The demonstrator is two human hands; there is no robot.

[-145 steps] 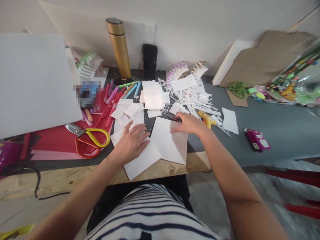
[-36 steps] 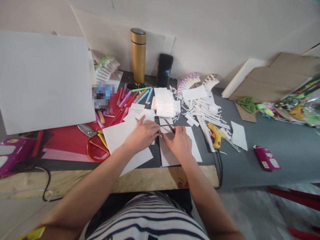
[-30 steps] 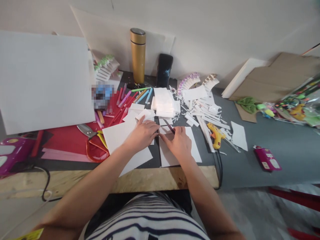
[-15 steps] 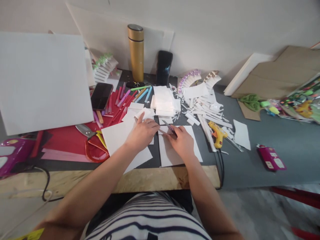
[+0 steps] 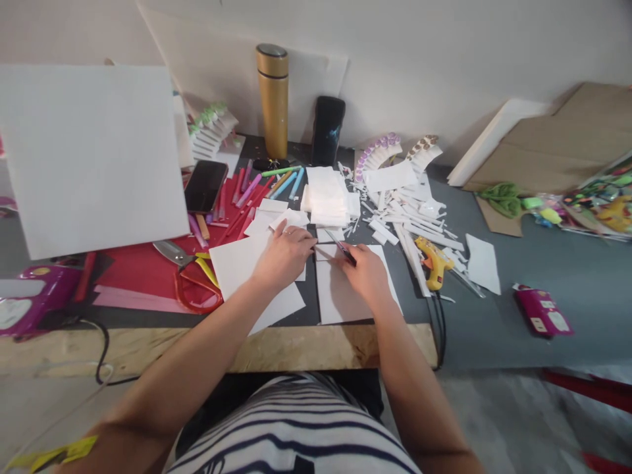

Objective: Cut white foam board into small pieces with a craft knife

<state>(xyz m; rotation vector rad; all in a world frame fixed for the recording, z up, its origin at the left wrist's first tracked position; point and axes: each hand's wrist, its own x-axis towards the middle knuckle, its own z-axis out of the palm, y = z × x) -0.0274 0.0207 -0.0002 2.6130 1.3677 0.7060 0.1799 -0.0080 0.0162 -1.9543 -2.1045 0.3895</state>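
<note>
My right hand (image 5: 369,271) is closed on a slim pointed cutting tool (image 5: 349,255) with a metal blade and a dark handle; whether it is a knife or scissors I cannot tell. Beneath that hand lies a white paper sheet (image 5: 340,306), with a small white paper piece (image 5: 324,253) over its top edge. My left hand (image 5: 286,255), wearing a ring, has bent fingers pressed together, their tips at the left end of the small piece. Its palm rests over another white sheet (image 5: 276,313), set askew.
White paper strips (image 5: 419,224) and a yellow glue gun (image 5: 435,263) lie to the right. Red-handled scissors (image 5: 197,289) sit on red paper at left, near markers (image 5: 247,191) and a phone (image 5: 205,187). A gold flask (image 5: 273,105) stands behind. A pile of white sheets (image 5: 327,197) lies ahead.
The view has shifted slightly, moving everything a little to the right. My hands keep almost the same pose, and the cutting tool stays in my right hand.
</note>
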